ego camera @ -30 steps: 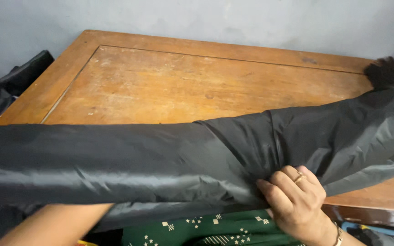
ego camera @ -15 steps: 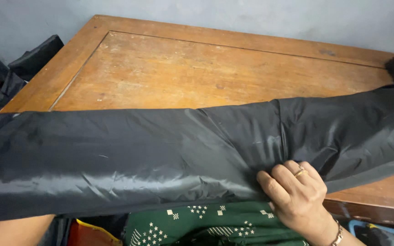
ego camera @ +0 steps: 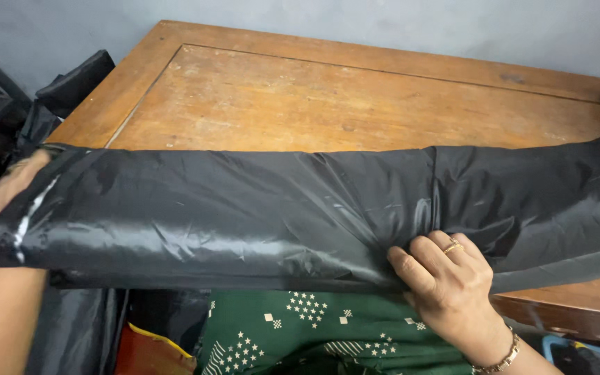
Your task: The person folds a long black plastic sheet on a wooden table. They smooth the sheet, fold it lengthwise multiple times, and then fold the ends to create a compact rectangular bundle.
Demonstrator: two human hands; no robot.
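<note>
Presently a long black glossy fabric piece lies rolled across the near edge of the wooden table, spanning left to right. Right hand, ringed and wearing a bracelet, has its fingers curled shut on the roll's near edge, right of centre. Left hand is at the roll's left end, largely hidden by the fabric; its grip cannot be determined. Green patterned cloth shows below the roll, near side. More black material lies heaped at far left.
</note>
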